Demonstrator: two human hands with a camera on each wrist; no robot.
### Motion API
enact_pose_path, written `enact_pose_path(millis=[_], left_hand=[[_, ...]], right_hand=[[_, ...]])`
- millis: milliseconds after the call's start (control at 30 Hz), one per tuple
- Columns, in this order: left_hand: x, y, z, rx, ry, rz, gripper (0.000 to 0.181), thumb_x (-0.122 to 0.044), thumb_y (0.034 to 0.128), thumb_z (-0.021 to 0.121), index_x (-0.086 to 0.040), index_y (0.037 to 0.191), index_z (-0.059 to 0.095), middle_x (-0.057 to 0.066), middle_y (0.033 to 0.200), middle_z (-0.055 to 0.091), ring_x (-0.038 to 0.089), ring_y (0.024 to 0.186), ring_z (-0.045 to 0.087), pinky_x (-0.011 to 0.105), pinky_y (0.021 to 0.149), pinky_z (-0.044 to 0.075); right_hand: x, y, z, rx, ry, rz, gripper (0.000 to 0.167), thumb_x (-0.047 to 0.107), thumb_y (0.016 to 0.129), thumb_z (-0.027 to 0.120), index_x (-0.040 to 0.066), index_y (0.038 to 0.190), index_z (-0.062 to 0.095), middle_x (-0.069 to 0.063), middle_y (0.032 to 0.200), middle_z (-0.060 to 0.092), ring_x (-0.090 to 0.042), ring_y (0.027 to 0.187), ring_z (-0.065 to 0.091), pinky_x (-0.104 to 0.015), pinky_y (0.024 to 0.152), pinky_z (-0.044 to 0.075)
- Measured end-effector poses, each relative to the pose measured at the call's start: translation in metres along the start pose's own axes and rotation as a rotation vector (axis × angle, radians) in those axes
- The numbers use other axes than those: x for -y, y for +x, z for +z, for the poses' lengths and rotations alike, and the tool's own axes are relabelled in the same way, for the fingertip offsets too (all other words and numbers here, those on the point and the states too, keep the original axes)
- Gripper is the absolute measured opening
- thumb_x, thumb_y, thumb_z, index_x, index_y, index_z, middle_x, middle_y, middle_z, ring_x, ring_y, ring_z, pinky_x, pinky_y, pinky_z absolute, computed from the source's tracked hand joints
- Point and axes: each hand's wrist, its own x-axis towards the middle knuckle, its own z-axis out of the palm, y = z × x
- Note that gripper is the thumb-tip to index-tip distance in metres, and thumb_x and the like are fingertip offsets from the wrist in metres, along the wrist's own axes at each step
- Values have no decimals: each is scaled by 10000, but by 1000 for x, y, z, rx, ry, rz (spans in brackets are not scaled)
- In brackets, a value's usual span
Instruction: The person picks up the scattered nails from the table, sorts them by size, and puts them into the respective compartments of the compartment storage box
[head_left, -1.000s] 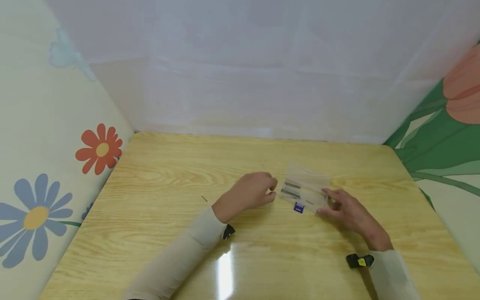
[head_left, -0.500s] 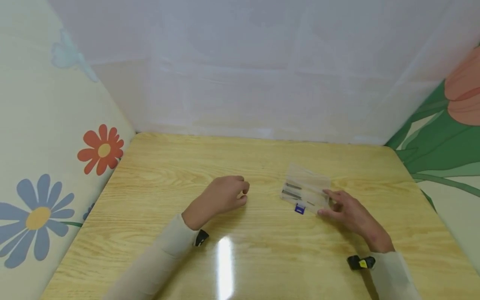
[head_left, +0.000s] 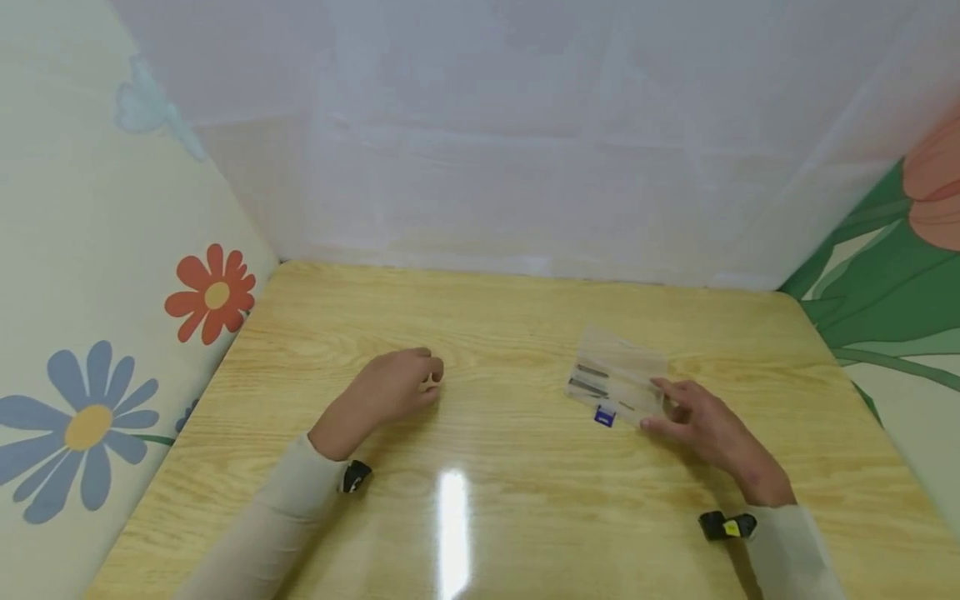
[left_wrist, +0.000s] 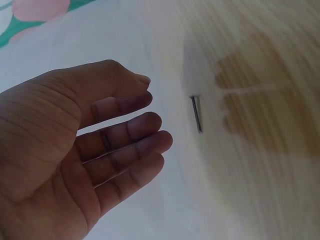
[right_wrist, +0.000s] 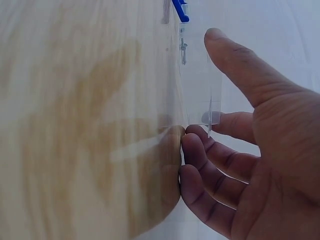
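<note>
My left hand point(head_left: 386, 387), fingers loosely bent and holding nothing, hovers over the left-middle of the table. Close by its fingertips in the left wrist view, a small dark nail point(left_wrist: 196, 115) lies on the wood; the hand hides it in the head view. Right of centre stands a clear plastic box point(head_left: 626, 360) with its lid raised and a blue latch point(head_left: 603, 416) at the front. Thin dark nails point(head_left: 589, 387) lie in its compartments. My right hand point(head_left: 705, 425) rests at the box's right end, index fingertip touching it, thumb extended near the front corner.
The wooden table point(head_left: 517, 500) reaches back to a white sheet point(head_left: 480, 167). Flower-patterned panels point(head_left: 82, 300) flank the left and right sides. A light reflection shows on the tabletop near the front.
My left hand has moved left from beside the box to over the spot where the nail lies. The right hand has stayed at the box.
</note>
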Motion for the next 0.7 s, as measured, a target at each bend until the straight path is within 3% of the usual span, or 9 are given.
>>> enact_pose_path(millis=[367, 700], left_hand=[[20, -12, 4, 6, 20, -55, 101, -135, 933, 733, -103, 1027, 753, 34, 987, 661, 170, 785, 627, 339, 643, 532], [24, -20, 8, -30, 20, -27, 132, -52, 903, 703, -164, 882, 769, -22, 871, 630, 123, 703, 579, 314, 584, 496]], right_hand=[[-2, -1, -2, -20, 29, -55, 766, 333, 931, 779, -52, 1506, 451, -263, 1287, 553, -348, 1014, 616, -551, 863, 490], [-2, -1, -1, -25, 20, -50, 761, 325, 928, 783, -55, 1501, 456, -258, 1275, 555, -330, 991, 616, -527, 843, 494]])
